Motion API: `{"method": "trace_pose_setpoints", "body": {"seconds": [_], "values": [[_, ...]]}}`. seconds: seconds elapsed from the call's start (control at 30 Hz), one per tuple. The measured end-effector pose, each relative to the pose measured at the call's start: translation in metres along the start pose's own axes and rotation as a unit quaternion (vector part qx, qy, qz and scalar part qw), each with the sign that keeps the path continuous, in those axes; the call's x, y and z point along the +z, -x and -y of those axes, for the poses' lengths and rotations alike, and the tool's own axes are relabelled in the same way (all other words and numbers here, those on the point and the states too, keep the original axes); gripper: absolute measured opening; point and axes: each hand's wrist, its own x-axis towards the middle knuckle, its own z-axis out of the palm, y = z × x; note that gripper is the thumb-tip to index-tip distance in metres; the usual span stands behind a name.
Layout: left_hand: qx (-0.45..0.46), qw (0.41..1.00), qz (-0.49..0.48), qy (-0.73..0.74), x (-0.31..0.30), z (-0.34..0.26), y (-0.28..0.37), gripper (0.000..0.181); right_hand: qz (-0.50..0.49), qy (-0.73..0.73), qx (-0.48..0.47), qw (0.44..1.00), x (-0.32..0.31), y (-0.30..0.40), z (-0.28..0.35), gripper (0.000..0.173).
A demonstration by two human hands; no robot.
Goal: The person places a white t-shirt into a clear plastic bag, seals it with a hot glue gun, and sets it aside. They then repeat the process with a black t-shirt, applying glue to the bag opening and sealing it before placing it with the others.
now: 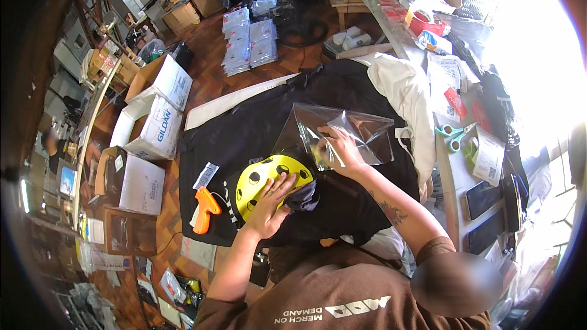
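Note:
My left hand [270,211] lies flat with fingers spread on a rounded yellow shape with black spots [255,177], seemingly a print on folded dark fabric [303,197]. My right hand [341,149] is at a clear plastic bag [367,126], fingers bent near its left side; whether they grip the film, I cannot tell. The bag's left part runs up to the yellow shape. Beneath everything is a spread of black fabric [367,211]. To the left of my left hand lie an orange tagging gun [207,211] and a white tag with printing [206,175].
White cardboard boxes [158,123] stand at left. Several stacks of bagged garments [250,39] rest on the parquet floor. On the table at right [451,178] are turquoise-handled scissors [455,135], printed labels [488,156] and phones [482,201]. A person [54,149] is far left.

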Motion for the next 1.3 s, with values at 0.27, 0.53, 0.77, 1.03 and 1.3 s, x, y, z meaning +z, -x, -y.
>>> {"method": "trace_pose_setpoints", "body": {"seconds": [0.27, 0.53, 0.77, 1.03, 1.3], "values": [[-0.020, 0.988, -0.049, 0.148, 0.002, 0.013, 0.001, 0.062, -0.004, -0.168, 0.154, 0.974, 0.019, -0.030, 0.010, 0.024], [-0.127, 0.627, -0.284, 0.714, -0.008, 0.033, -0.016, 0.053, -0.027, -0.067, 0.023, 0.997, 0.012, -0.016, 0.010, 0.013], [-0.167, 0.748, -0.255, 0.589, 0.025, 0.009, -0.026, 0.052, -0.019, -0.223, 0.111, 0.968, 0.028, -0.023, -0.005, 0.023], [-0.057, 0.972, -0.123, -0.192, 0.043, -0.006, -0.058, 0.054, 0.042, -0.319, 0.145, 0.936, 0.004, -0.026, -0.003, 0.036], [-0.148, 0.922, -0.247, -0.259, 0.058, 0.014, -0.101, 0.055, 0.067, 0.050, 0.034, 0.996, -0.020, 0.011, 0.023, 0.068]]}}
